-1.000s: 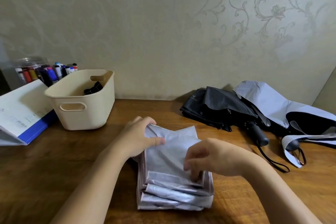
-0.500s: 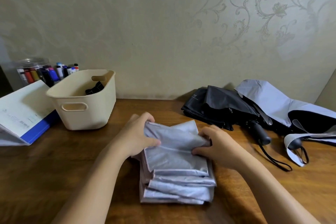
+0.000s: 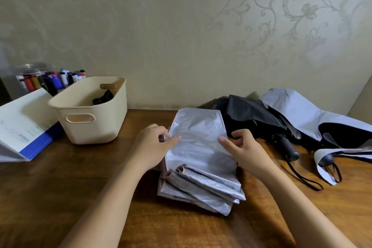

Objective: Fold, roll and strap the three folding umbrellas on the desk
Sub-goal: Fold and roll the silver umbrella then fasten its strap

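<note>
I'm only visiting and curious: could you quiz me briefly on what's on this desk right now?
1. True or false: the left hand and the right hand both pinch the top panel of the silver umbrella.
2. What lies in the cream basket? A. a red ball B. a small black thing C. a spoon
3. How many umbrellas are on the desk?
Key: 1 true; 2 B; 3 three: the silver one, the black umbrella and the pale grey umbrella.
</note>
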